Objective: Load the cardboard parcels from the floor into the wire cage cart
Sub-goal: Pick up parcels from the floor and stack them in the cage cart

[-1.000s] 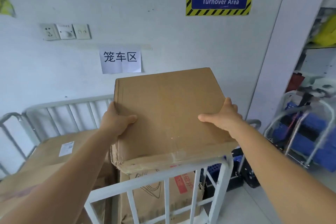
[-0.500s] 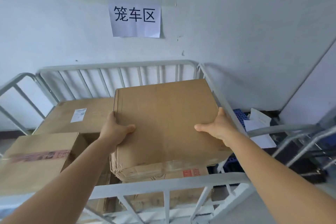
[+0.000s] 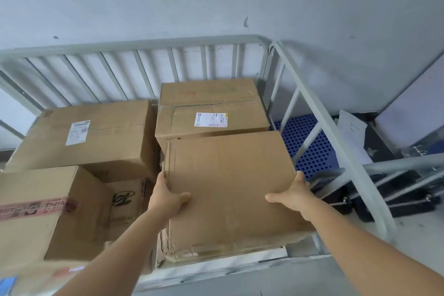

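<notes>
Two hands on one cardboard parcel [image 3: 230,187]: left hand [image 3: 165,197] grips 9 o'clock edge, right hand [image 3: 294,196] grips 3 o'clock edge, thumbs on top. Parcel inside wire cage cart [image 3: 312,113], right front, labelled box [image 3: 211,113] at 12 o'clock. Advice: lower level, square to rail, release last.

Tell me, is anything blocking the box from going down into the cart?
Nothing visible blocks it. The held box, gripped by the left hand and right hand, is already inside the cage rail, in front of the labelled box. What lies under it is hidden.
</notes>
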`<state>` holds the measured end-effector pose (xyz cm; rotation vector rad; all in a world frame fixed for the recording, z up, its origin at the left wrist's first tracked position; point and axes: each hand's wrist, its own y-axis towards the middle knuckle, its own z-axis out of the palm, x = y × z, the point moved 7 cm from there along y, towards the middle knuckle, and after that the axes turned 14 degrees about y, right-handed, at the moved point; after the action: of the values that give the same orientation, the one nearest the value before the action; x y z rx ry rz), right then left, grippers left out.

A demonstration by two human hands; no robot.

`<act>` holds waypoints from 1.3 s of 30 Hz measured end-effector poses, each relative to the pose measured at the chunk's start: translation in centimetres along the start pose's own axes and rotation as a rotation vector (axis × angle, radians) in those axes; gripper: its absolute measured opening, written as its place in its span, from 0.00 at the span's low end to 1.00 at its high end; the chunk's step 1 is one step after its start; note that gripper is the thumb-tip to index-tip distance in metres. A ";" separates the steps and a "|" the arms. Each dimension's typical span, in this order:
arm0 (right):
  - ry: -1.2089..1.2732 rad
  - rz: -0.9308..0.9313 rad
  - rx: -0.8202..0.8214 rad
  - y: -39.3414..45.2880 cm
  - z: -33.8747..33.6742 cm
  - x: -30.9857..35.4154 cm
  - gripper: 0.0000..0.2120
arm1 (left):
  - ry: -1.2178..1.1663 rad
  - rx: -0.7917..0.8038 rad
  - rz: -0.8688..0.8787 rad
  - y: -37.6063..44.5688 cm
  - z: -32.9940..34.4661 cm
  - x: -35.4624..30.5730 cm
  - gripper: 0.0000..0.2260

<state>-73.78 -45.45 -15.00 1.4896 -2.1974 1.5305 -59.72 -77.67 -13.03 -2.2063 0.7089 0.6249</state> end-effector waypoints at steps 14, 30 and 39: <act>-0.016 0.102 -0.045 5.2 2.8 -1.4 0.64 | 0.086 0.071 -0.045 6.5 3.8 3.6 0.48; -0.529 -0.251 -0.068 0.3 2.9 1.7 0.57 | 0.597 0.054 -0.003 1.1 1.6 2.5 0.32; -0.732 -0.734 0.070 -8.8 4.6 7.3 0.47 | 0.643 -0.136 -0.012 -9.0 -3.0 0.5 0.38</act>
<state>-69.19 -53.96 -7.45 2.7702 -1.4641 0.8939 -52.88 -74.77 -7.05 -2.5525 0.9880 -0.0687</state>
